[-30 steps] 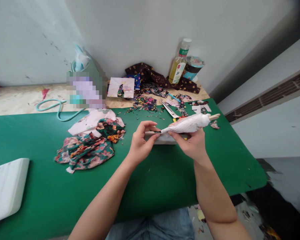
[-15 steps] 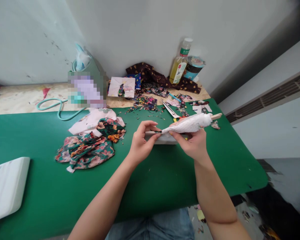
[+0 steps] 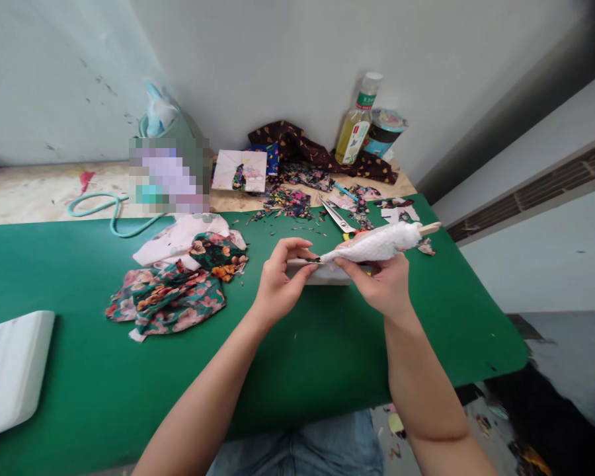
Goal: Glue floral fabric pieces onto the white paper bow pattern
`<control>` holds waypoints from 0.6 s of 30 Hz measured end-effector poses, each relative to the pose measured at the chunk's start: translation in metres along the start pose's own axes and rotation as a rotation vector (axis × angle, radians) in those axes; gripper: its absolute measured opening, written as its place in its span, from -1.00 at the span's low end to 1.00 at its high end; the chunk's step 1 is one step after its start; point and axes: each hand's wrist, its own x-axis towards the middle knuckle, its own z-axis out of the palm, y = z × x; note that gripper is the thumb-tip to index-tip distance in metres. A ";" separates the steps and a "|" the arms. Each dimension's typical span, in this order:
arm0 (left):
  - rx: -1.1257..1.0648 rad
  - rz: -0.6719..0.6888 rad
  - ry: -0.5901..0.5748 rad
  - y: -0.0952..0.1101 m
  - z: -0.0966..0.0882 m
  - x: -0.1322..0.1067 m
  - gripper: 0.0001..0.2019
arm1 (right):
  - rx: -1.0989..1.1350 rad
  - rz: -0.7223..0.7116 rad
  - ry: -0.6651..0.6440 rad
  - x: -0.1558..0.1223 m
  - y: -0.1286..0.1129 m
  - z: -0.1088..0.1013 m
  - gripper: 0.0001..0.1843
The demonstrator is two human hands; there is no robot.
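In the head view, the left hand [image 3: 281, 281] pinches a dark scrap [image 3: 314, 260] at the narrow tip of a white bundle [image 3: 377, 244], gripped firmly by the right hand [image 3: 385, 281] above the green tabletop [image 3: 322, 350]. Fine fingertip work seems in hand; the next move likely calls for steadiness.

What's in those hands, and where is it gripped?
The right hand holds a white bundle near its narrow end. The left hand is at a small dark piece beside that end; whether it pinches it is unclear.

Soft, diffuse light casts faint, blurry shadows
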 end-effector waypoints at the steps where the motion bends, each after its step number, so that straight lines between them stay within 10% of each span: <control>1: 0.004 0.005 0.000 0.000 0.000 0.000 -0.72 | -0.001 0.003 0.003 0.000 0.000 0.000 -0.89; 18: 0.005 0.008 -0.006 -0.001 0.000 0.000 -0.71 | 0.014 -0.019 -0.012 0.001 0.000 -0.001 -0.89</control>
